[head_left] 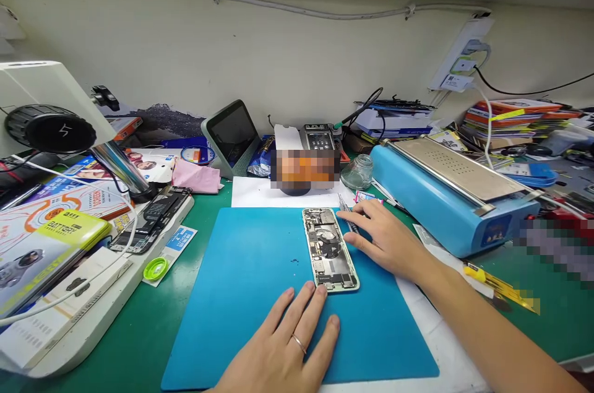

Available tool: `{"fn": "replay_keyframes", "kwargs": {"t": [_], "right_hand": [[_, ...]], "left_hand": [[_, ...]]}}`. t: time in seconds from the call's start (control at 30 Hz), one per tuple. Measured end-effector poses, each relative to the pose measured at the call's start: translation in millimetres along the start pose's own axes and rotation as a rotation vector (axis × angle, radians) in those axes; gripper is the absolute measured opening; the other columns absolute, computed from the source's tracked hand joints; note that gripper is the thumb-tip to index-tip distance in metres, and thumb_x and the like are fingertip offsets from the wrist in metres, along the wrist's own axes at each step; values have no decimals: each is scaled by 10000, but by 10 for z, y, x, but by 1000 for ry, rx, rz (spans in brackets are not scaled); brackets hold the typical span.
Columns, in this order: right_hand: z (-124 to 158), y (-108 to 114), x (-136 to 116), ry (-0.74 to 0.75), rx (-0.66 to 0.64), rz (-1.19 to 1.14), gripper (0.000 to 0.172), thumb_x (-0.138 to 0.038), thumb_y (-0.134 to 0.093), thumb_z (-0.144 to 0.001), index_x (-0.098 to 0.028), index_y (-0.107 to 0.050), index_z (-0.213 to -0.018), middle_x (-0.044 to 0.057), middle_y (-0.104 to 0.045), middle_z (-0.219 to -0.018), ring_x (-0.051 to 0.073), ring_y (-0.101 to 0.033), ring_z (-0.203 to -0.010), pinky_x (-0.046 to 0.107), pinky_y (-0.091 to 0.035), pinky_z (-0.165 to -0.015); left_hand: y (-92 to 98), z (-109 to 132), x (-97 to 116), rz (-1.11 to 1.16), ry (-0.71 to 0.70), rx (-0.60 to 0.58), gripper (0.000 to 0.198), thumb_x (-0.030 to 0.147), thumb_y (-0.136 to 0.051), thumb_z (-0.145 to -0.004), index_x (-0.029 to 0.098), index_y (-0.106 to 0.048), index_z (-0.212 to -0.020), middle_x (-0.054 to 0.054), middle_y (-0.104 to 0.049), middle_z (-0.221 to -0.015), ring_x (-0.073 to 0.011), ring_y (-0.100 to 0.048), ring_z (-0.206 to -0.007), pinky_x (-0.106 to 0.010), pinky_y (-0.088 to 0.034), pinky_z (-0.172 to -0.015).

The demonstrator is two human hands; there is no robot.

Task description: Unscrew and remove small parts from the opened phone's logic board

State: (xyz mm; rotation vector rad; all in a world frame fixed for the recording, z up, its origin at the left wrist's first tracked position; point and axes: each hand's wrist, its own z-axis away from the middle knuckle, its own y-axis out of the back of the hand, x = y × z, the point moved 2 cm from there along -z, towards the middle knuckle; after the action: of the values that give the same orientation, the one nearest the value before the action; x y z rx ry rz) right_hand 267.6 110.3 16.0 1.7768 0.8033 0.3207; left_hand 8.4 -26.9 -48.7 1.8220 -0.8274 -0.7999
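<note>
An opened phone [330,249] lies face down on a blue work mat [250,269], its inner parts exposed. My left hand [290,343] rests flat on the mat, fingers spread, with fingertips touching the phone's near end; a ring is on one finger. My right hand [383,235] lies to the right of the phone, fingers reaching toward its top right corner. Under those fingers lie thin metal tweezers [347,212]; whether the fingers grip them is unclear.
A blue heating plate machine [452,201] stands at the right. A microscope base [93,294] with a second dismantled phone [155,216] sits left. A small tilted screen [232,133], a glass jar [359,171], stacked boxes and papers crowd the back.
</note>
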Motion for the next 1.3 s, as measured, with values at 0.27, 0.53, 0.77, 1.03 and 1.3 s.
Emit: {"fn": "replay_keyframes", "kwargs": {"t": [0.27, 0.53, 0.77, 1.03, 1.3], "right_hand": [[6, -45, -7, 20, -10, -25, 592, -637, -369, -1065, -272, -669, -1422, 108, -646, -1027, 275, -622, -928, 441, -543, -819], [-123, 46, -58, 61, 10, 0, 556, -606, -371, -1075, -228, -719, -1286, 141, -697, -1097, 304, -656, -1008, 479, -565, -862], [-613, 67, 14, 184, 48, 133, 527, -621, -392, -1067, -176, -662, -1146, 190, -542, -1585, 409, -411, -1503, 636, -406, -1178], [-900, 11, 111, 170, 86, 145, 529, -618, -353, -1076, -194, -651, -1185, 162, -522, -1617, 414, -346, -1561, 742, -232, -1260], [-401, 422, 108, -48, 371, 79, 237, -388, -484, -1074, -231, -660, -1096, 120, -758, -1169, 306, -706, -1126, 455, -545, -997]], "left_hand": [[25, -5, -1, -26, -6, 22, 522, 289, -467, -1113, 103, -409, -1598, -231, -448, -1622, -381, -470, -1485, -485, -357, -1203], [31, -27, 2, -17, 3, 23, 569, 422, -473, -1125, 117, -417, -1602, -208, -453, -1629, -363, -462, -1492, -465, -372, -1196], [77, -81, -40, -64, -14, 50, 483, 408, -418, -1139, 132, -509, -1525, -177, -543, -1567, -342, -568, -1411, -425, -515, -1073], [37, -49, -26, -37, -16, 23, 583, 509, -460, -1116, 170, -443, -1590, -146, -476, -1627, -318, -490, -1486, -400, -514, -1114], [61, -45, -26, -39, -39, 37, 540, 427, -481, -1121, 145, -458, -1581, -169, -484, -1620, -328, -521, -1451, -404, -498, -1101]]}}
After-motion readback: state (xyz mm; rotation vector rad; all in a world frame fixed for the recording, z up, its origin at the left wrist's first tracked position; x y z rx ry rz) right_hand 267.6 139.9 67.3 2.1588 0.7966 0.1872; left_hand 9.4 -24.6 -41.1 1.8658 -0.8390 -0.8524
